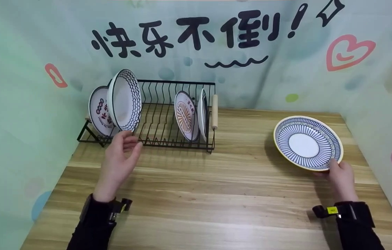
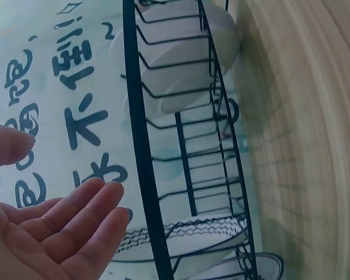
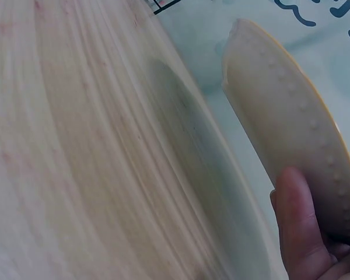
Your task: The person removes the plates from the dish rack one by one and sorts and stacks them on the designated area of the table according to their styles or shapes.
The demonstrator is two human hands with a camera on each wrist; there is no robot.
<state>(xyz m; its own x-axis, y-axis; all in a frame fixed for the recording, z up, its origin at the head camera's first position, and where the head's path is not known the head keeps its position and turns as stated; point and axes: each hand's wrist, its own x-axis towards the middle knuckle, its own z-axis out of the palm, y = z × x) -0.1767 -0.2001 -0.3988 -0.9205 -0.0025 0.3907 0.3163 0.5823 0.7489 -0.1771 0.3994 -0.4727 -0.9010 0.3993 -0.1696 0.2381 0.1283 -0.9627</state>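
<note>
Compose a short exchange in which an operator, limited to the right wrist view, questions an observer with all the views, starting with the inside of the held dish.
Operator: I see only the underside of the dish in the right hand. What is on its inside?
Observer: Blue stripes radiating round a plain white centre.
Operator: Where is the left hand?
Observer: In front of the black rack, holding nothing.

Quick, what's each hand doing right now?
Left hand: open, holding nothing.
Right hand: holding the blue-patterned dish at its edge.
</note>
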